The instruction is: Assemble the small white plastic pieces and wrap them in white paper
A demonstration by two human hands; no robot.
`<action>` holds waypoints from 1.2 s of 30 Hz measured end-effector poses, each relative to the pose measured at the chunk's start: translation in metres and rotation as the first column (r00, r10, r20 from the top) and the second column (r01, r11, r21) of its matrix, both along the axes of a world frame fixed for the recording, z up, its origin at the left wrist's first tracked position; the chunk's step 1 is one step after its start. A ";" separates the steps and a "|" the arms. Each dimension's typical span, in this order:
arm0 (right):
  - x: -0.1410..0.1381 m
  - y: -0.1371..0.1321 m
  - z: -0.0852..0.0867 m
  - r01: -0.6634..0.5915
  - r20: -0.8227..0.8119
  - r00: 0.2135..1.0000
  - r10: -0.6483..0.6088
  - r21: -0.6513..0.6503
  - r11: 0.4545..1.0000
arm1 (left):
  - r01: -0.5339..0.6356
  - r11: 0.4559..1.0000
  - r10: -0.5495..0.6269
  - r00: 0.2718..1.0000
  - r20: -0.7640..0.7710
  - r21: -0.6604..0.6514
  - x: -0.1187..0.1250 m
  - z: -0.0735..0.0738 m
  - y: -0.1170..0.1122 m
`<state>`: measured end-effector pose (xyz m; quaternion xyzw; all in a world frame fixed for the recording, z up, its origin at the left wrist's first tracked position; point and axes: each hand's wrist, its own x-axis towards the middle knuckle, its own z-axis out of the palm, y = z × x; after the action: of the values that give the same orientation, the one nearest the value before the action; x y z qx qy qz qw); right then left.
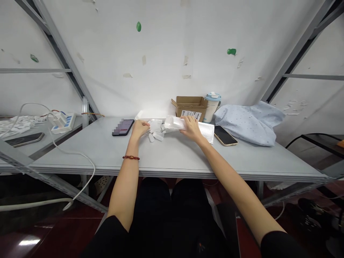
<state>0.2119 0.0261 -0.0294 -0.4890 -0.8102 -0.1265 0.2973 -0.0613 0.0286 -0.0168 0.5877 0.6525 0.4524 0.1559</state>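
My right hand [191, 128] is closed around a shiny whitish plastic package [174, 123], tilted toward the left over the table. A white bubble-textured sheet or pouch [207, 132] lies under and to the right of that hand. My left hand [140, 128], with a red bead bracelet on the wrist, has its fingers pinched together at the left edge of a small pile of white pieces [157, 136]. What lies between those fingers is too small to make out. Behind the pile rests a white tray-like item [150, 114], partly hidden.
An open cardboard box [190, 104] and a blue-lidded cup [211, 105] stand by the wall. Phones lie left [123, 127] and right [225, 135], with a pale blue cloth [248, 122] beyond. A power strip [63, 123] and white cable [80, 153] are at left.
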 end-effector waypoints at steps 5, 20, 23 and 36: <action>0.000 0.000 0.000 0.010 0.012 1.000 -0.010 -0.008 1.000 | -0.172 0.982 0.177 0.982 -0.067 0.076 -0.001 -0.001 0.005; -0.002 0.000 -0.002 -0.026 -0.003 1.000 0.026 -0.030 0.999 | -0.059 0.988 0.077 0.989 -0.124 0.141 0.011 -0.016 0.032; -0.002 -0.001 -0.002 -0.023 -0.011 1.000 0.023 -0.043 0.999 | -0.077 0.987 0.082 0.996 -0.029 0.138 0.013 -0.012 0.031; -0.002 -0.001 -0.002 -0.036 -0.026 0.999 0.035 -0.040 0.999 | 0.209 0.949 -0.276 0.910 0.308 0.235 0.034 0.006 0.001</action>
<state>0.2102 0.0256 -0.0312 -0.4819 -0.8174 -0.0985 0.2999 -0.0268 0.0293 -0.0107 0.5908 0.4896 0.5856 0.2614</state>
